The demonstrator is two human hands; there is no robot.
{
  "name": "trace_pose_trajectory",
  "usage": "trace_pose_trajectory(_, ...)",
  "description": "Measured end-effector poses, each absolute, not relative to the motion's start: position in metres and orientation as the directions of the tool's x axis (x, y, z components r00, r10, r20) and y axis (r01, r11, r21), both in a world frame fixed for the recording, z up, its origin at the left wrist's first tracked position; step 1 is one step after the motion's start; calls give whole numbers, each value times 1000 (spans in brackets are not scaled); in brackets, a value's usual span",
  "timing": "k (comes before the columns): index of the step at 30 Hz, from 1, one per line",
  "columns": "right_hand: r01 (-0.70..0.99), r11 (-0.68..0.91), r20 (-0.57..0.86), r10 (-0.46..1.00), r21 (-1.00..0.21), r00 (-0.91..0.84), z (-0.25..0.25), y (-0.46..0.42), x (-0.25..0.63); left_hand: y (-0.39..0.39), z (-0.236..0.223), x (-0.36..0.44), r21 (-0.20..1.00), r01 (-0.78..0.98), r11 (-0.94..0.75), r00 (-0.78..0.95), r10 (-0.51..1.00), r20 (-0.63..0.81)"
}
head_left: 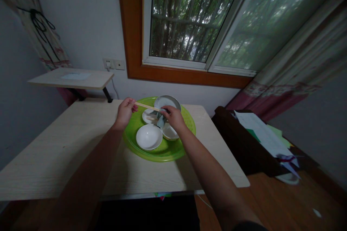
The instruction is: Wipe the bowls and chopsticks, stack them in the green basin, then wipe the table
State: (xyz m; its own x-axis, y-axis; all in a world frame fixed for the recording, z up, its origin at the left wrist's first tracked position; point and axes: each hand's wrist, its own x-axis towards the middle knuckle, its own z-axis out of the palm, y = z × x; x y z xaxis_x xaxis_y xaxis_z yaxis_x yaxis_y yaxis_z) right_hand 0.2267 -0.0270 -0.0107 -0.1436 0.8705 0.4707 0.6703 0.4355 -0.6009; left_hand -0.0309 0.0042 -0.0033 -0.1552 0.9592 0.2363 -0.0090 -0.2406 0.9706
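My left hand [127, 110] is closed on one end of a pair of pale wooden chopsticks [146, 106]. They run across to my right hand [172, 115], whose fingers pinch a grey-green cloth [161, 120] around their other end. Below them lies a round green tray [162, 156]. On its near side is a white bowl [149, 137], and a smaller white dish [148, 116] sits behind that. A second bowl [170, 132] is partly hidden under my right hand. At the back rests a larger pale plate [167, 100].
The tray stands on a pale wooden table [89, 130]. A raised shelf [73, 77] is at the table's far left. Behind are a wall socket [114, 64] and a window [187, 18]. Papers [265, 133] lie on dark furniture to the right.
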Motion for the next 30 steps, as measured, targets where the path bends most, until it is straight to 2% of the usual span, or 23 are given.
trace_pose_trajectory(12,694,441,434,878,-569,-202,-6,-33,227,2,-3,-30,970,23,-242,4,970,242)
trace_pose_trajectory(23,651,532,440,839,-541,-319,-4,-40,218,-5,-8,-15,934,158,-320,331,909,255)
trace_pose_trajectory(30,628,579,488,805,-521,-338,0,-44,212,-7,-6,-14,922,191,-338,331,906,264)
